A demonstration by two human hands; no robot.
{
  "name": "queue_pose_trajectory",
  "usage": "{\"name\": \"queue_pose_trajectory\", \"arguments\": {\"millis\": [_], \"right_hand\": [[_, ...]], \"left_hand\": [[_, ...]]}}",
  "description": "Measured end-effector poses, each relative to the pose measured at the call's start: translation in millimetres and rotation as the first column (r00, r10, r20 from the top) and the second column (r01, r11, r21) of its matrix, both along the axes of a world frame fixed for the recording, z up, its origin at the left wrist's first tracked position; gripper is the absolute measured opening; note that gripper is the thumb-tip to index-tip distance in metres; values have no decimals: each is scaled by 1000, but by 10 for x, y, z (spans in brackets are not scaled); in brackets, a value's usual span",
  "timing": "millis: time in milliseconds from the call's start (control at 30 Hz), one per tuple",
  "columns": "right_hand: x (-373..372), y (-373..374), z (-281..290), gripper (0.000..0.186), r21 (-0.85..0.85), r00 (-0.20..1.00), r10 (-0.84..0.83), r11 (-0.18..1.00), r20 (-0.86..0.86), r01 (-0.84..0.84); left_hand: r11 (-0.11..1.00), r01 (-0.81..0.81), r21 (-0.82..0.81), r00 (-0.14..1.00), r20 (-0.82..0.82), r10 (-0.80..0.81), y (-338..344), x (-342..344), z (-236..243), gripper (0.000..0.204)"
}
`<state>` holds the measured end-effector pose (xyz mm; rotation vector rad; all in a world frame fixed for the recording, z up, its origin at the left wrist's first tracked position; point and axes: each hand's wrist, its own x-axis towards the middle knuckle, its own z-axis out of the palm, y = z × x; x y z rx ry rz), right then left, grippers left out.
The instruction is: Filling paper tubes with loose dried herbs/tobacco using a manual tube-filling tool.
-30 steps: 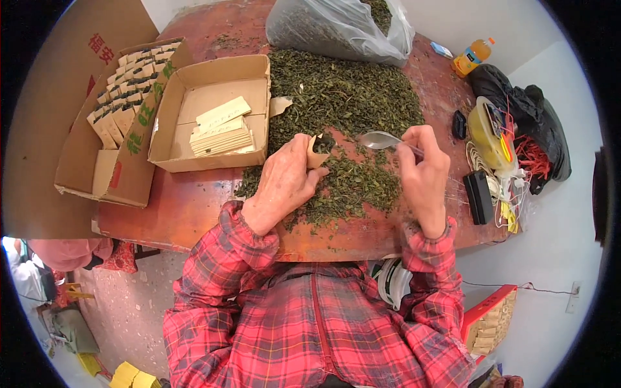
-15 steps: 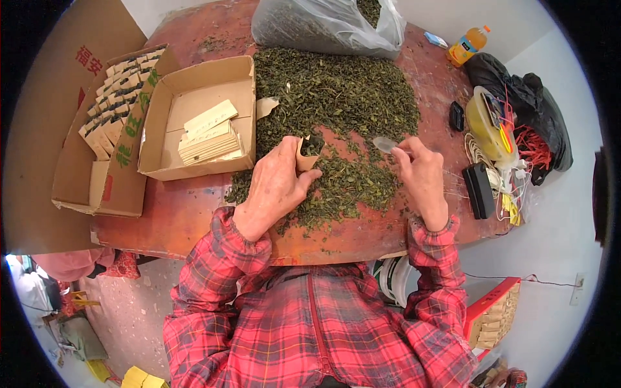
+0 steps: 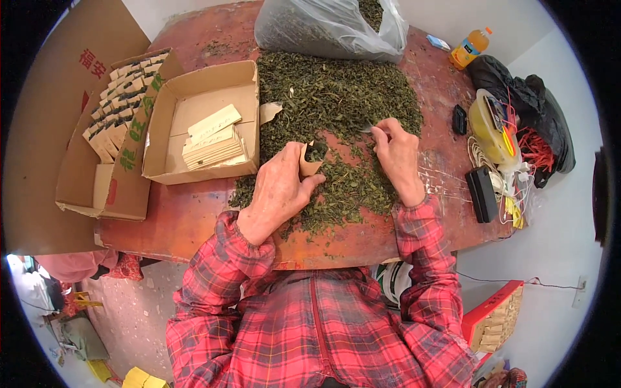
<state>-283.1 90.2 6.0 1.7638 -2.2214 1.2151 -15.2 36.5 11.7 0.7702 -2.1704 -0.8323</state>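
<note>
My left hand (image 3: 274, 187) is closed round a small brown paper packet (image 3: 308, 169), its mouth upward with dark dried leaves showing inside. Between the pinched fingers of my right hand (image 3: 397, 155) is a clear plastic scoop (image 3: 366, 128), mostly hidden, its tip at the edge of the main leaf pile. That broad pile of dried green leaves (image 3: 343, 84) covers the middle of the table, and a thinner spread (image 3: 349, 187) lies beneath my hands. Left of my left hand, a shallow cardboard box (image 3: 187, 90) holds a stack of flat paper packets (image 3: 217, 145).
At far left stands a longer cardboard box (image 3: 129, 187) with rows of filled packets (image 3: 123, 97). A translucent plastic bag (image 3: 317, 32) of leaves sits behind the pile. An orange drink bottle (image 3: 470, 48), a yellow tub (image 3: 495, 129) and a black case (image 3: 481, 193) line the right side.
My right hand has moved left and slightly away from me, bringing the scoop to the main leaf pile. My left hand still holds the packet in nearly the same place.
</note>
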Motion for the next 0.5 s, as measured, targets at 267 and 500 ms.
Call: {"name": "queue_pose_trajectory", "arguments": {"millis": [267,500], "right_hand": [[140,40,68,12,58,948,-23,998,317,5],[187,34,39,14,79,927,-10,997,375,-21]], "left_hand": [[995,-2,-98,999,-46,-2,-33,-8,-75,51],[994,-17,-105,999,-29,14,-35,-7,-81,53]]}}
